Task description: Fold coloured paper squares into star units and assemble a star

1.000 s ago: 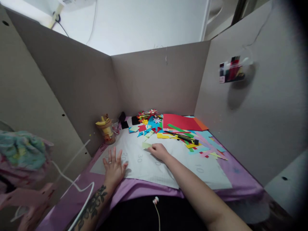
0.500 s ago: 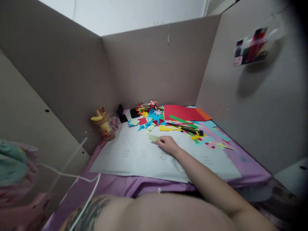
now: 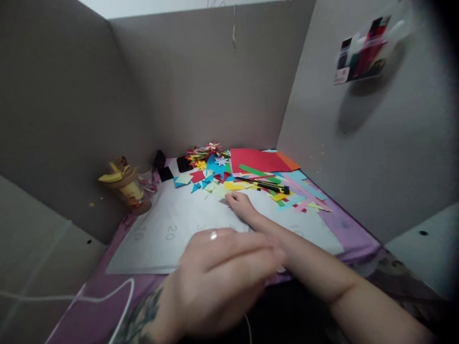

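Observation:
My right hand (image 3: pixel 241 204) rests on the white sheet, its fingers closed on the edge of a pale green paper strip (image 3: pixel 219 191) that lies beyond the fingertips. Close to the camera, my left hand (image 3: pixel 222 274) wears a ring and passes in front of my right forearm. Its fingers are bent and pressed together, blurred at the tips, and no object shows in them. Small coloured paper pieces (image 3: pixel 197 177) lie just past the strip. A black-and-yellow utility knife (image 3: pixel 274 186) is on the paper strips, right of my right hand.
Folded paper stars (image 3: pixel 211 152) are heaped at the back, beside red paper sheets (image 3: pixel 258 160). A brown and yellow cup (image 3: pixel 129 187) stands at left. Grey panels (image 3: pixel 201 86) enclose the table. A white cable (image 3: pixel 125 306) runs at lower left.
My left hand has come into view in the foreground, over the near part of the sheet. The camera view has shifted. My right hand stays closed on the green strip.

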A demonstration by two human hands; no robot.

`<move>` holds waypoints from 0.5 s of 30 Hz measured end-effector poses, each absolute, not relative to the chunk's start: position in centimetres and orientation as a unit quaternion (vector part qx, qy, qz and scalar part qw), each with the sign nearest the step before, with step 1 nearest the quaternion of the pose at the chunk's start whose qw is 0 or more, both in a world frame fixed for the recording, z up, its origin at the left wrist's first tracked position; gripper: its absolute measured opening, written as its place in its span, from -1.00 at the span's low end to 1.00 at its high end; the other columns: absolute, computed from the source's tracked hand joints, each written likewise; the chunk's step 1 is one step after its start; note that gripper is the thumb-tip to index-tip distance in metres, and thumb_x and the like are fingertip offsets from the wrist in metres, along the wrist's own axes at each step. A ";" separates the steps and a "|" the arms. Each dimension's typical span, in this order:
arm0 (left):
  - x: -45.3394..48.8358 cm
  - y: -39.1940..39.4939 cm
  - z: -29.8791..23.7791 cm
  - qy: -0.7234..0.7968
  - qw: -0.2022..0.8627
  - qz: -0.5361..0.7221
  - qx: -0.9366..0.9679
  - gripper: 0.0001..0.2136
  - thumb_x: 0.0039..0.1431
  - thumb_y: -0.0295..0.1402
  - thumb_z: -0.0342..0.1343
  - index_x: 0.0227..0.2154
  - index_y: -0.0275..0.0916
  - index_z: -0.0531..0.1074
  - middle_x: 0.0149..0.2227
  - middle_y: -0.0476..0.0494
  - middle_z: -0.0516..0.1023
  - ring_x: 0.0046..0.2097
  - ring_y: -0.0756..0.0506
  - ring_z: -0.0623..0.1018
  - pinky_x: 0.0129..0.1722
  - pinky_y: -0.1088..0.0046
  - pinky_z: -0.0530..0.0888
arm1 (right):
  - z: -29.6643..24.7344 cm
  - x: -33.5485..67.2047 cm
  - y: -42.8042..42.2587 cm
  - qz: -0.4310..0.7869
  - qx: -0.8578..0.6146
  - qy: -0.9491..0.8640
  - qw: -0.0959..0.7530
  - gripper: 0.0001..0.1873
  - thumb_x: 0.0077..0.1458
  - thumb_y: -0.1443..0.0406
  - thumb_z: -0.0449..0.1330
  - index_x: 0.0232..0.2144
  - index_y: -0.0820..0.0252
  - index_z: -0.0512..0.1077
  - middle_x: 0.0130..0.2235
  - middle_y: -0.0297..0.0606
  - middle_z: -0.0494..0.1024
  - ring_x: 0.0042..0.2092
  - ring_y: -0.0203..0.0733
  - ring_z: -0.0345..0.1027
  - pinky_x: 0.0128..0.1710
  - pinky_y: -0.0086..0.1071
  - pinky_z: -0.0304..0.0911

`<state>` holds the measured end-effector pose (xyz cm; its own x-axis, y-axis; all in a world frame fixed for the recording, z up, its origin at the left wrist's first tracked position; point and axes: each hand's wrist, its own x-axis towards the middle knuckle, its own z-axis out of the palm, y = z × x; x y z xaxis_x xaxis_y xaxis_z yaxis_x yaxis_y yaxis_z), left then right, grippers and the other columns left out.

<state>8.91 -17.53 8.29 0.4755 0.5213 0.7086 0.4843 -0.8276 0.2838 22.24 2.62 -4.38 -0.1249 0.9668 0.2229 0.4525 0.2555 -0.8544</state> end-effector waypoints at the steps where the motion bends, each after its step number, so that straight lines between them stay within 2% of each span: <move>1: 9.2 -14.8 7.8 0.293 0.043 0.424 0.856 -0.71 0.10 -0.47 0.06 -0.10 -0.10 0.41 -0.16 -0.06 0.55 -0.16 -0.02 0.52 -0.14 0.48 0.47 | -4.4 22.0 3.0 0.327 -0.521 -0.671 0.413 -0.66 0.05 0.15 -0.03 -0.63 0.22 0.28 -0.62 -0.40 0.29 -0.51 -0.33 0.14 -0.53 -0.47 -0.03; 3: 9.0 -9.4 5.7 0.359 0.122 0.442 0.813 -0.77 0.10 -0.48 0.04 -0.17 -0.17 0.45 -0.18 -0.12 0.54 -0.17 -0.05 0.52 -0.23 0.47 0.49 | -4.3 21.4 3.9 0.347 -0.515 -0.661 0.421 -0.71 0.04 0.22 -0.04 -0.61 0.23 0.31 -0.59 -0.39 0.34 -0.48 -0.32 0.18 -0.50 -0.48 0.01; 5: 7.9 -4.9 2.7 0.491 0.217 0.459 0.708 -0.78 0.08 -0.43 0.05 -0.19 -0.22 0.44 -0.13 -0.21 0.50 -0.21 -0.08 0.52 -0.35 0.47 0.49 | -4.3 20.8 4.7 0.357 -0.506 -0.663 0.419 -0.75 0.02 0.26 -0.03 -0.59 0.23 0.32 -0.58 -0.39 0.35 -0.48 -0.32 0.19 -0.49 -0.48 0.02; 7: 6.1 -1.5 0.0 0.587 0.288 0.492 0.575 -0.69 -0.01 -0.39 0.13 -0.14 -0.26 0.40 -0.07 -0.27 0.45 -0.28 -0.07 0.52 -0.44 0.49 0.47 | -4.3 20.1 5.4 0.353 -0.495 -0.677 0.416 -0.75 0.02 0.26 -0.02 -0.60 0.23 0.31 -0.60 -0.40 0.33 -0.49 -0.33 0.17 -0.51 -0.48 0.00; 10: 3.6 1.7 -2.3 0.622 0.353 0.516 0.472 -0.58 -0.09 -0.33 0.19 -0.10 -0.28 0.34 -0.02 -0.31 0.38 -0.33 -0.02 0.49 -0.48 0.53 0.43 | -4.3 19.4 6.0 0.333 -0.473 -0.700 0.418 -0.72 0.03 0.24 0.01 -0.66 0.22 0.22 -0.62 -0.43 0.29 -0.51 -0.35 0.14 -0.52 -0.49 -0.04; 13: 2.6 3.5 -2.8 0.594 0.409 0.499 0.480 -0.65 -0.06 -0.28 0.16 -0.18 -0.31 0.36 -0.27 -0.19 0.48 -0.43 0.02 0.44 -0.56 0.60 0.34 | -4.2 19.3 6.4 0.313 -0.455 -0.725 0.411 -0.67 0.04 0.23 0.02 -0.70 0.21 0.14 -0.64 -0.45 0.20 -0.53 -0.37 0.09 -0.53 -0.50 -0.07; 15: 2.8 4.2 -2.9 0.574 0.422 0.492 0.501 -0.73 -0.03 -0.28 0.13 -0.27 -0.32 0.39 -0.46 -0.07 0.45 -0.50 0.05 0.39 -0.59 0.62 0.27 | -4.1 19.6 6.6 0.297 -0.452 -0.741 0.397 -0.66 0.04 0.25 0.03 -0.71 0.21 0.12 -0.65 -0.46 0.15 -0.53 -0.38 0.06 -0.54 -0.49 -0.09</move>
